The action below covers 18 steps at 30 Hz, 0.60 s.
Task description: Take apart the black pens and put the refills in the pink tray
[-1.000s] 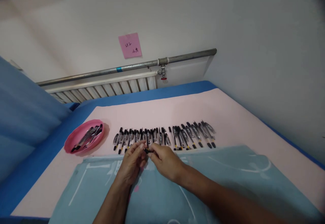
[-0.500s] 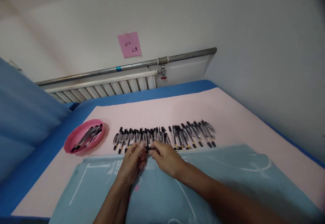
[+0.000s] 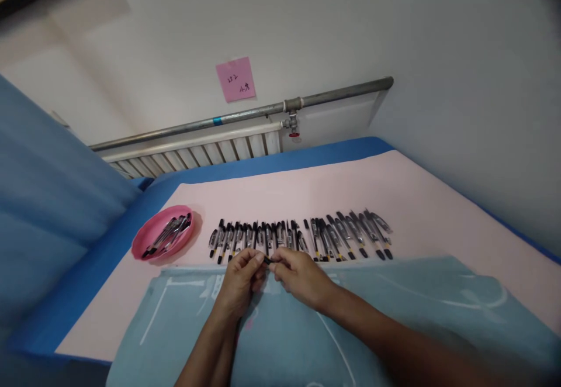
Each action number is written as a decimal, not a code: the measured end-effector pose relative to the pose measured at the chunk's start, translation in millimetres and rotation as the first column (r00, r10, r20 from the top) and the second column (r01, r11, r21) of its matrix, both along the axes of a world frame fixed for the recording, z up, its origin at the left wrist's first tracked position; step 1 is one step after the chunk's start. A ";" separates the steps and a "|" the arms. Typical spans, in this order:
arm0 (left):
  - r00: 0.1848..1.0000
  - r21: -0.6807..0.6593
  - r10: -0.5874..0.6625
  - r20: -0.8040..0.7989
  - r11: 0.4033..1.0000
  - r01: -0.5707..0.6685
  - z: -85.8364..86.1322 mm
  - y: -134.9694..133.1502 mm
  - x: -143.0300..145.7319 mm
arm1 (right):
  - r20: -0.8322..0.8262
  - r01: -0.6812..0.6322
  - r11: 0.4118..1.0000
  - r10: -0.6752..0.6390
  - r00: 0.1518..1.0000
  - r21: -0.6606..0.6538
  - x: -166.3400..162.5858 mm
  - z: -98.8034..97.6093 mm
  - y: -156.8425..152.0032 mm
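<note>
Between my two hands is a small black pen part (image 3: 267, 260), mostly covered by fingers; whether it is a cap or a barrel end I cannot tell. My left hand (image 3: 240, 282) pinches it from the left with thumb and forefinger, other fingers curled. From the right, my right hand (image 3: 302, 277) pinches its other end. Just beyond the hands lies a row of black and clear pens and pen parts (image 3: 258, 236), roughly side by side. More pens with black and yellow ends (image 3: 344, 235) fan out to the right.
A pink bowl (image 3: 139, 239) on the left holds several pens (image 3: 169, 235). The pink tabletop (image 3: 280, 197) has a blue border (image 3: 324, 152). A light blue cloth (image 3: 184, 317) lies under my forearms. Behind are a radiator (image 3: 210, 152), a metal pipe (image 3: 342, 93) and a pink note (image 3: 235, 79).
The view has shifted, so everything appears further right. Both hands still pinch the black part, which now lies more tilted between the fingers. The pens and bowl stay in place.
</note>
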<state>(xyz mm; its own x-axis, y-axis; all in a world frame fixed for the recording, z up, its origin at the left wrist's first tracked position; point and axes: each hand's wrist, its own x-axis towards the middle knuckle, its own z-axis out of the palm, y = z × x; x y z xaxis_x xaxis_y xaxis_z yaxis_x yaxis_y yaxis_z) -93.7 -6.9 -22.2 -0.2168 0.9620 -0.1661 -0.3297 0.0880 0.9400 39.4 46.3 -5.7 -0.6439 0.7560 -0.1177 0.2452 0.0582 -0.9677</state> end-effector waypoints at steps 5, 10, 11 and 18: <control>0.998 0.011 -0.014 0.054 1.000 0.014 4.4 -2.8 -0.6 | -0.114 -0.076 0.894 0.028 0.993 -0.441 1.3 9.6 0.4; 0.995 0.015 -0.007 0.097 1.000 0.006 5.7 -2.9 -0.6 | -0.132 -0.124 0.899 0.075 0.988 -0.420 2.5 9.9 1.2; 0.994 0.012 0.009 0.107 1.000 -0.010 5.5 -2.3 -0.9 | -0.104 -0.112 0.929 0.080 0.991 -0.351 2.4 8.2 1.3; 0.987 0.019 0.072 0.147 0.997 -0.076 4.9 -0.3 -3.5 | 0.034 0.005 0.971 -0.013 0.999 0.240 4.3 2.1 2.3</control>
<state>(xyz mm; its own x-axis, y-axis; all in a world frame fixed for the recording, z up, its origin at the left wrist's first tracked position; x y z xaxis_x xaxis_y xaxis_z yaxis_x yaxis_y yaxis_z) -97.2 -7.2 -17.3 -0.2627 0.9484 -0.1777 -0.4683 0.0357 0.8828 43.8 48.6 -3.6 -0.6356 0.7707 0.0454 0.2804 0.2852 -0.9165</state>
